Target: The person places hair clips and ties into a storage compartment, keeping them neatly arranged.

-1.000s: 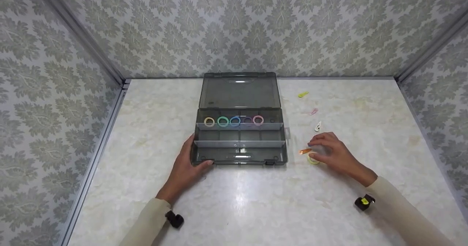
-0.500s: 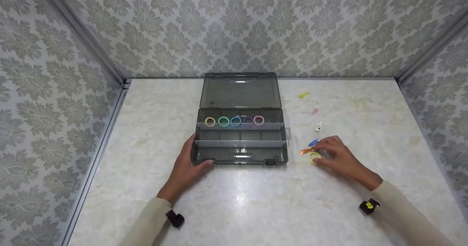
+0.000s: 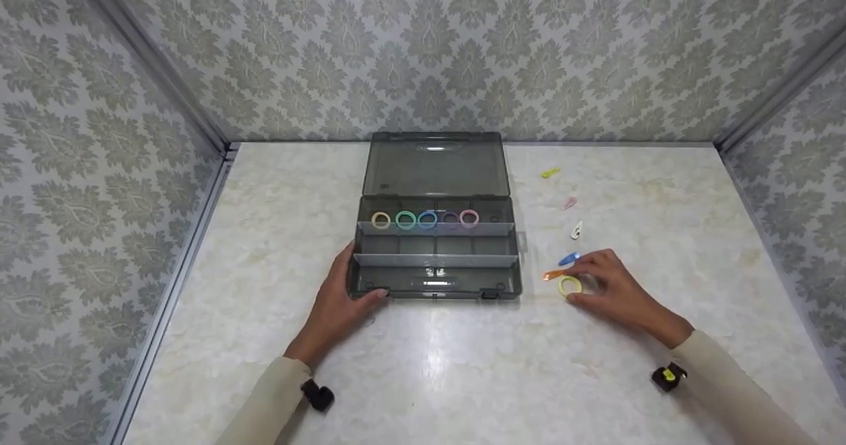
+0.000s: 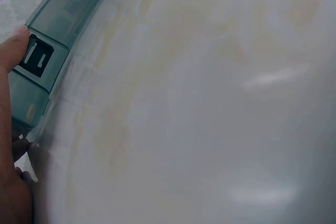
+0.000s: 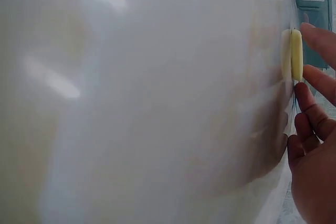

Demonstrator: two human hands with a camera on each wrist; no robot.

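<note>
A grey see-through organizer box [image 3: 436,244] lies with its lid folded back at the middle of the table. My left hand [image 3: 336,303] holds its front left corner, the thumb at the front wall and the fingers along the left side. In the left wrist view the thumb [image 4: 14,48] presses beside the dark latch. To the right of the box, my right hand [image 3: 611,289] pinches a yellow hair tie [image 3: 560,287] lying flat on the table, thumb at its near edge and a finger at its far edge. An orange hair clip [image 3: 552,276] and a blue hair clip [image 3: 568,258] lie beside those fingertips.
Several hair ties, among them a green one [image 3: 398,219] and a pink one [image 3: 461,218], sit in a row in the box's back compartment. White [image 3: 577,230], pink [image 3: 570,203] and yellow [image 3: 550,173] hair clips lie farther back on the table. Patterned walls enclose the table.
My right hand has shifted slightly toward me and off the blue clip, which now shows fully. Its thumb and finger have come to the yellow hair tie's edges. The left hand stays on the box.
</note>
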